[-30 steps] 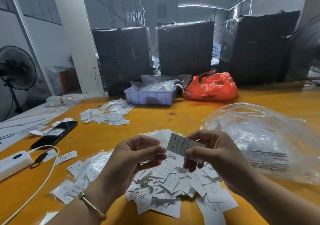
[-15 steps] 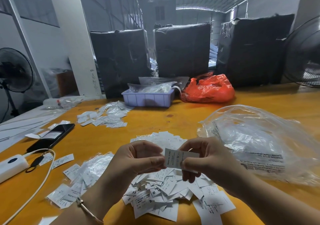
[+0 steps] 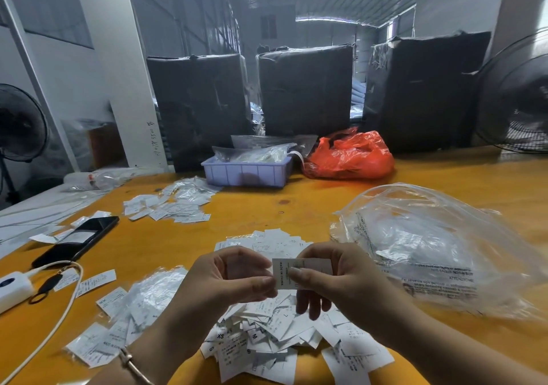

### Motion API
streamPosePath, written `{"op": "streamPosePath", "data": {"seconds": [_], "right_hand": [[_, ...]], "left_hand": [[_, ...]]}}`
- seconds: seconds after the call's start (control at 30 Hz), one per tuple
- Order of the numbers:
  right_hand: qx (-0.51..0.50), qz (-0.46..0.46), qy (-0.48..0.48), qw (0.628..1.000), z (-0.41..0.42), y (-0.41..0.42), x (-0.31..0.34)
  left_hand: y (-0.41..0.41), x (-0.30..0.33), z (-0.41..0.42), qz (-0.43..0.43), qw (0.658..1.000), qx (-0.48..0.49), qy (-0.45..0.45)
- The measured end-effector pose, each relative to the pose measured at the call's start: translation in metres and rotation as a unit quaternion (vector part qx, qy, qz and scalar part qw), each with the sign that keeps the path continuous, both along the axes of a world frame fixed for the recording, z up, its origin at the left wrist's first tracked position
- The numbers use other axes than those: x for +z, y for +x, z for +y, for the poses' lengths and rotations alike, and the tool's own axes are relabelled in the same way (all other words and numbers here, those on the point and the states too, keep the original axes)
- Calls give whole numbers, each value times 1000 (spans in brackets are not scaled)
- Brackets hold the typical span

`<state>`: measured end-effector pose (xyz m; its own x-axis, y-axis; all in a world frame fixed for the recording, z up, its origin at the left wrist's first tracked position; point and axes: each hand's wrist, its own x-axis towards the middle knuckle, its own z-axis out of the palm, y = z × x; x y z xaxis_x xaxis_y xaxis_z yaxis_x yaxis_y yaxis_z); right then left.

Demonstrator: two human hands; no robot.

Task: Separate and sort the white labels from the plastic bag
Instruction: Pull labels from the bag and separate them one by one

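A small white label [image 3: 308, 269] printed "MADE IN CHINA" is held between both hands above the yellow table [image 3: 296, 204]. My left hand [image 3: 228, 281] pinches its left edge with thumb and fingers. My right hand [image 3: 335, 278] pinches its middle and right part. Below them lies a loose heap of white labels [image 3: 267, 340] with size letters. A large clear plastic bag [image 3: 439, 248] lies crumpled to the right. A smaller clear bag with labels [image 3: 133, 313] lies at the left of the heap.
A second group of labels [image 3: 172, 204] lies further back left. A black phone [image 3: 77, 241], a white charger [image 3: 12, 288] with cable sit at the left. A lilac tray [image 3: 246, 174], a red bag [image 3: 353, 156] and black wrapped bales [image 3: 305, 91] stand behind.
The label has been lowered and turned flat between the hands. My left hand closed in and now pinches its left edge. The camera dipped slightly.
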<state>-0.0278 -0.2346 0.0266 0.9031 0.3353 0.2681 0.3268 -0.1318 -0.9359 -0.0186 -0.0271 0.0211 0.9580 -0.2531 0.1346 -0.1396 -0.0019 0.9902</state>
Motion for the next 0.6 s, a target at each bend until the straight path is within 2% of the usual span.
{"op": "streamPosePath", "data": {"seconds": [0.1, 0.3, 0.5, 0.6], "right_hand": [[-15, -2, 5, 1000, -1, 2, -3], [-34, -7, 82, 996, -5, 4, -2], [10, 17, 53, 998, -1, 2, -5], [-6, 4, 77, 997, -3, 2, -2]], "left_hand": [[-1, 1, 0, -1, 1000, 8, -3], [2, 4, 2, 11, 999, 37, -36], [0, 4, 0, 13, 999, 30, -42], [0, 4, 0, 16, 998, 30, -58]]}}
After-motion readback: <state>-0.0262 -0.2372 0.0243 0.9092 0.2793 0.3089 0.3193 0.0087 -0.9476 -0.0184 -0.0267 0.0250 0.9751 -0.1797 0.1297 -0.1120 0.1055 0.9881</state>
